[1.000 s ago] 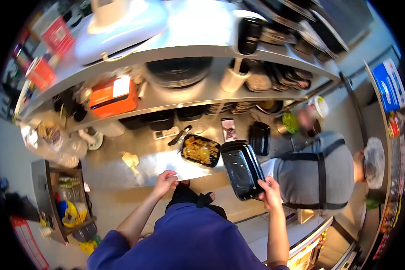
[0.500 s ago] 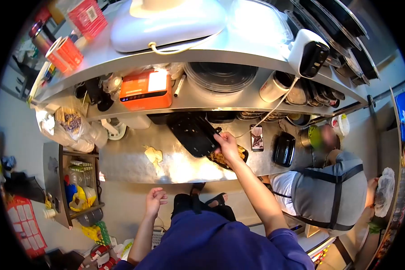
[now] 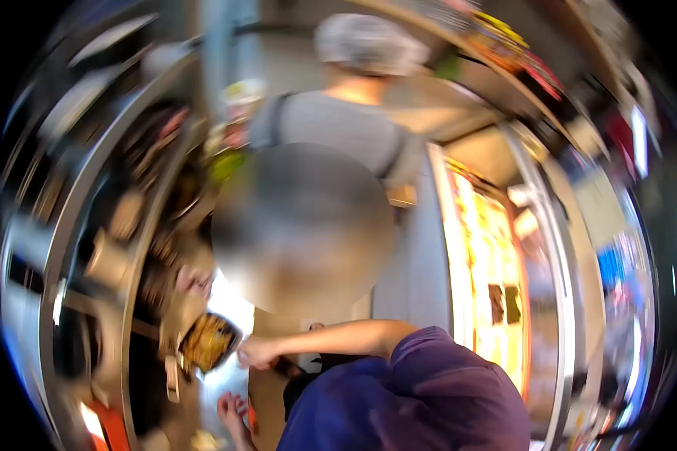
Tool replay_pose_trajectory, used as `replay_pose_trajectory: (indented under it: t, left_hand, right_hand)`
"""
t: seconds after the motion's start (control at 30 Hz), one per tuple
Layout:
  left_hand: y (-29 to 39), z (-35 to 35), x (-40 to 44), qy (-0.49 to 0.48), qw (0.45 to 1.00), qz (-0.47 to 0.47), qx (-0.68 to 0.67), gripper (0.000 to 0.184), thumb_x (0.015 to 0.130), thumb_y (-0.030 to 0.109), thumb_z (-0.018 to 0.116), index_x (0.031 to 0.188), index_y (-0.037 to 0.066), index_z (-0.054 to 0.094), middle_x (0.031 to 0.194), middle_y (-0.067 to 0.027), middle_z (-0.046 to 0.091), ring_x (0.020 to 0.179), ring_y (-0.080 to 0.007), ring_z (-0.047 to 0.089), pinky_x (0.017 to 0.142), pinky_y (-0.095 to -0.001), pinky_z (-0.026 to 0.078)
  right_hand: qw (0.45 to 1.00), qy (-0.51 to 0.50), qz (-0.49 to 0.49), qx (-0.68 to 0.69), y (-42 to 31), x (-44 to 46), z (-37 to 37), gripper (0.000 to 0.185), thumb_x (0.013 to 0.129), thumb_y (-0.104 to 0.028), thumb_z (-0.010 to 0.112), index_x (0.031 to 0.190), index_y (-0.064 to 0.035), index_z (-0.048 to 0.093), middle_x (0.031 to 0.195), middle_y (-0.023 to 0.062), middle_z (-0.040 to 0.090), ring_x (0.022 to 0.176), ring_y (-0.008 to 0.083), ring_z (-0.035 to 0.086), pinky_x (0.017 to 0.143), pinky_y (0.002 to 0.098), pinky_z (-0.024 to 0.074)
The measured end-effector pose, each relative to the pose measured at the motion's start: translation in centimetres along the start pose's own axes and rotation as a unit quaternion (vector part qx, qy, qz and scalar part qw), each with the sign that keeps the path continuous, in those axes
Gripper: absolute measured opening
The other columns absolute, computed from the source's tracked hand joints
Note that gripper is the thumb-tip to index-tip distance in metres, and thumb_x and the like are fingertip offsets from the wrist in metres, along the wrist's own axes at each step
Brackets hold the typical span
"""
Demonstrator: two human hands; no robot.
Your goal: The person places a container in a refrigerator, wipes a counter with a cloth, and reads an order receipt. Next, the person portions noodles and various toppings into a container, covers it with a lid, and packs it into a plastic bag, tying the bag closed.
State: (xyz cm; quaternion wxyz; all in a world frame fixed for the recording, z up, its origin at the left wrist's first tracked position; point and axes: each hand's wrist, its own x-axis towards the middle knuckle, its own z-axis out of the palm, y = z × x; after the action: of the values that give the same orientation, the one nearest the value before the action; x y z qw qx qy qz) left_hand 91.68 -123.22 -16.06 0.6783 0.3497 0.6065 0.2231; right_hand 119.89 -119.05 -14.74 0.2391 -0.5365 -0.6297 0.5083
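The view is smeared by motion. A black container of yellow-brown food (image 3: 209, 342) lies on the metal counter (image 3: 227, 299) at the lower left. My right hand (image 3: 257, 352) is beside its near edge, its fingers too blurred to show whether they grip anything. Lower down, my left hand (image 3: 233, 408) has loosely curled fingers somewhat apart and nothing visible in them. A blurred orange-red thing (image 3: 253, 419) shows beside it. The black tray seen earlier cannot be made out.
A person in a grey top (image 3: 331, 120) and pale head cover stands at the counter's far end, partly behind a blurred patch. Shelves with a metal edge (image 3: 139, 289) run along the left. A brightly lit case (image 3: 489, 263) stands on the right.
The view has swung right, towards the other person and the lit case. My right hand has moved from above the food container to its near side; the black tray no longer shows in it.
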Motion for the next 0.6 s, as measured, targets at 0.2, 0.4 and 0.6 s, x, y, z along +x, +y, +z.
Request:
replay_pose_trajectory:
  t: [0.2,0.4,0.6]
  left_hand:
    - [4.5,10.5,7.0,-0.168,0.977,0.017,0.131,0.028,0.096,0.024,0.060,0.120,0.010,0.056,0.100,-0.0086,0.066,0.080,-0.0199,0.066,0.062,-0.0332,0.055]
    - [8.0,31.0,5.8,-0.356,0.904,0.032,0.236,0.024,0.093,0.012,0.063,0.116,0.007,0.059,0.098,-0.0090,0.068,0.082,-0.0178,0.067,0.062,-0.0316,0.056]
    - [10.3,55.1,-4.2,-0.586,0.715,0.105,0.366,0.052,0.092,0.004,0.068,0.140,0.006,0.049,0.124,-0.0104,0.063,0.111,-0.0215,0.062,0.097,-0.0346,0.051]
  right_hand:
    - [0.868,0.411,0.277,-0.019,10.3,-33.1,-17.3,0.026,0.087,-0.025,0.069,0.098,-0.0018,0.071,0.090,0.0129,0.074,0.076,0.0240,0.069,0.070,0.0359,0.0545]
    - [0.386,0.877,0.287,-0.004,18.2,-62.1,-33.0,0.062,0.085,-0.045,0.076,0.120,0.0033,0.059,0.113,0.0167,0.067,0.100,0.0255,0.064,0.089,0.0353,0.0504]
    - [0.213,0.966,0.139,0.035,25.3,-75.6,-51.1,0.053,0.089,-0.040,0.070,0.110,0.0071,0.060,0.102,0.0208,0.067,0.095,0.0304,0.065,0.085,0.0394,0.0494]
